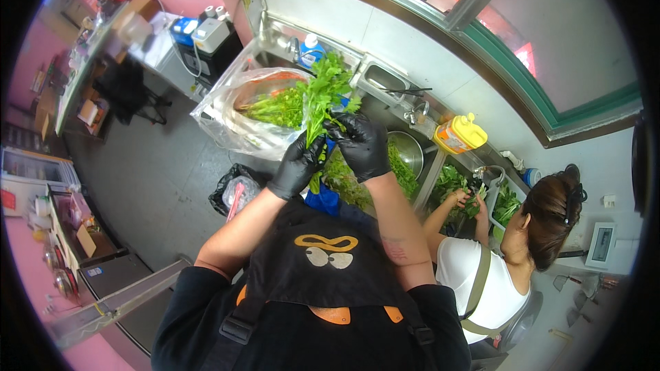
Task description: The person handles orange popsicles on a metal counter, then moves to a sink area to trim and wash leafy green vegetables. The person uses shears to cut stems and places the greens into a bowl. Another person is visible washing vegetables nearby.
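My left hand (296,167), in a black glove, grips the stems of a leafy green bunch (327,82) that looks like celery or a similar herb. My right hand (361,146), gloved the same way, has its fingers closed on a sprig at the side of this bunch. A clear plastic bag (258,141) lies gaping just left of the hands, with more stemmed greens (281,108) inside. Below and right of my hands, loose greens (348,180) fill a sink basin, and a metal bowl (407,152) leans at its far side.
At right, a co-worker (479,278) handles leafy vegetables (454,185) in the adjoining basin. A yellow jug (461,134) and a blue bottle (311,51) stand along the sink's back edge. A black-lined bin (227,188) is on the floor at left. A faucet (415,113) projects over the sink.
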Demonstrator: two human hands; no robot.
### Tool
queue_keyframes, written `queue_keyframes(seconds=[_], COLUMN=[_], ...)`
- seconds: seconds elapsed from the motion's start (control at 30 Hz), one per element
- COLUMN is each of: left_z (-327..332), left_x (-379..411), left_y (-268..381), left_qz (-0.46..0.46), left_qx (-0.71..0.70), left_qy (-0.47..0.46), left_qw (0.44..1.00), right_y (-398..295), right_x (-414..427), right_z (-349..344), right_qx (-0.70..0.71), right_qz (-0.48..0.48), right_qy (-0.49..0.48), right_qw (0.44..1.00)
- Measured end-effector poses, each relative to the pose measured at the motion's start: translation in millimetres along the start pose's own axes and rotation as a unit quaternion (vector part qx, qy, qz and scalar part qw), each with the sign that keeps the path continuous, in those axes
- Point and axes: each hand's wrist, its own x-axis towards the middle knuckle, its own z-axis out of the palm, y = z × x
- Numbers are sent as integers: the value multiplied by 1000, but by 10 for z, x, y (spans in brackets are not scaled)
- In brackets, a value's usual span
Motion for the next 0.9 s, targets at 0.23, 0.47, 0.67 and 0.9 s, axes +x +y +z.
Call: queue_keyframes(seconds=[0.23,0.47,0.67,0.9], left_z=[-255,-314,-153,-99], left_x=[-40,-32,-85,-49], left_y=[100,234,240,129], left_qz=[-98,-126,-137,-91], left_qx=[-78,-217,-210,-191], left_qy=[29,-94,-28,-86], left_qw=[992,964,968,974], right_y=[654,1423,1486,315], right_x=[-238,-1278,-1676,-976], right_z=[-312,-27,271,177], right_qx=[82,-117,-23,332], right_qz=[106,333,283,209], right_qy=[239,-61,-91,-130], right_qw=[962,934,955,910])
